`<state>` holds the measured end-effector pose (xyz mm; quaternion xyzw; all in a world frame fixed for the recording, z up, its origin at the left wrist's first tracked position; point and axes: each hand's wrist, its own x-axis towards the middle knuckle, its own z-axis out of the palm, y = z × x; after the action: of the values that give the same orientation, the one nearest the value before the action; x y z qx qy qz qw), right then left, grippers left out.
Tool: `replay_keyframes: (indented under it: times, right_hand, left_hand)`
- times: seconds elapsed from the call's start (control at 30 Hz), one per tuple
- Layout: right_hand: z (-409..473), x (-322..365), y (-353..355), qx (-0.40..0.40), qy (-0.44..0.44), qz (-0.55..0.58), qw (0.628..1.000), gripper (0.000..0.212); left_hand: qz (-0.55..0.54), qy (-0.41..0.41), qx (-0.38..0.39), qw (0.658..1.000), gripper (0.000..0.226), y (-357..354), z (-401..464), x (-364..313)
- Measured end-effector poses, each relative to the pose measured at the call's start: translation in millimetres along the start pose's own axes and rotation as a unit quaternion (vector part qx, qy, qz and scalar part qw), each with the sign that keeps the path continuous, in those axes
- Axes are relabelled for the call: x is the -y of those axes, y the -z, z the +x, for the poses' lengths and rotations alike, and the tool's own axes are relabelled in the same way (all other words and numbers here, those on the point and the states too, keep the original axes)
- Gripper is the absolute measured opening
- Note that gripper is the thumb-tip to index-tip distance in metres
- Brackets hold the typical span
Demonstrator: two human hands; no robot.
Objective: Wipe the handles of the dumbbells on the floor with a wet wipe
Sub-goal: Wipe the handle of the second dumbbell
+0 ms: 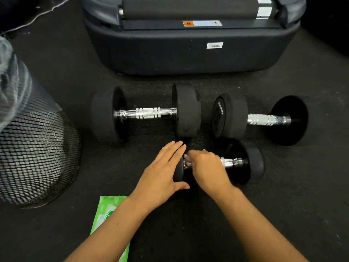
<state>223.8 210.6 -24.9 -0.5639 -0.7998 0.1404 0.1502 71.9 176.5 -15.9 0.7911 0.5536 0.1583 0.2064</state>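
Three black dumbbells with chrome handles lie on the dark floor. The large left dumbbell (147, 112) and the large right dumbbell (264, 119) lie side by side farther away. The small dumbbell (245, 163) lies nearest me. My left hand (162, 173) rests flat, fingers straight, on the small dumbbell's left weight. My right hand (205, 168) curls around its chrome handle, and a bit of white wet wipe (186, 156) peeks out by the fingers. Most of the wipe is hidden under the hand.
A green wet-wipe pack (107, 210) lies on the floor under my left forearm. A black mesh bin (37, 154) stands at the left. A dark exercise machine base (188, 50) sits behind the dumbbells.
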Motion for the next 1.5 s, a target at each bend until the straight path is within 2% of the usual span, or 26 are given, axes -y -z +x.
replay_keyframes:
  times: [0.03,0.13,0.2,0.3,0.4,0.47,0.57,0.7,0.83,0.97,1.13,1.27,1.4,1.47,1.5]
  right_hand:
    - [-4.0,6.8,-4.6,-0.011,0.014,0.006,1.0,0.007]
    - [-20.5,-2.6,-6.8,-0.027,0.07,0.011,0.997,0.03]
    - [-20.0,-20.4,-4.2,-0.038,0.048,0.013,0.998,0.031]
    - [-19.4,-7.7,-9.9,-0.049,-0.005,0.03,0.998,0.027]
    - [-33.5,-3.6,-12.3,-0.063,0.059,0.002,0.996,0.044]
    - [-29.4,-19.8,-3.1,-0.073,0.056,0.0,0.996,0.04]
    - [-16.3,-19.2,-0.9,-0.055,-0.018,0.041,0.998,0.028]
    - [-35.0,-21.8,-12.2,-0.094,0.061,-0.014,0.994,0.039]
    - [-20.0,-13.3,-15.9,-0.104,0.026,-0.004,0.994,0.032]
    - [-31.7,-7.0,-25.6,-0.093,0.089,-0.037,0.991,0.041]
    - [-24.2,-1.8,-23.0,-0.09,0.021,-0.03,0.995,0.042]
    - [-35.6,-11.0,-22.9,-0.102,0.083,-0.038,0.991,0.043]
    - [-24.4,-3.7,-24.8,-0.1,0.017,-0.017,0.995,0.038]
    - [-29.3,0.5,-31.0,-0.092,0.047,-0.012,0.995,0.046]
    - [-32.6,-3.5,-27.9,-0.093,0.073,-0.022,0.993,0.043]
  left_hand:
    - [-0.001,0.001,-0.002,1.0,0.101,0.2,0.4,0.5]
    - [-0.001,0.002,0.0,1.0,0.101,-0.4,-0.2,-0.3]
    - [0.0,0.001,0.0,1.0,0.101,-0.5,-0.8,-0.6]
    - [-0.001,0.003,-0.003,1.0,0.101,-0.9,0.5,0.2]
    - [-0.009,0.006,0.0,1.0,0.1,0.0,-0.1,-1.1]
    - [-0.008,0.005,0.0,1.0,0.101,0.7,-0.6,-2.0]
    - [-0.003,0.008,-0.003,1.0,0.101,0.5,0.4,-1.9]
    - [-0.009,0.01,0.002,1.0,0.1,1.5,0.0,-3.4]
    - [-0.001,0.012,0.004,1.0,0.101,1.8,2.4,-4.1]
    - [-0.005,0.014,0.002,1.0,0.099,2.4,0.8,-4.3]
    - [-0.006,0.018,-0.001,1.0,0.1,2.0,1.8,-4.0]
    - [-0.01,0.018,0.001,1.0,0.1,2.4,-0.4,-4.7]
    - [-0.005,0.019,-0.001,1.0,0.1,1.9,1.1,-3.9]
    - [-0.007,0.021,-0.002,1.0,0.1,1.7,0.9,-3.7]
    - [-0.008,0.02,-0.001,1.0,0.1,1.7,0.5,-4.2]
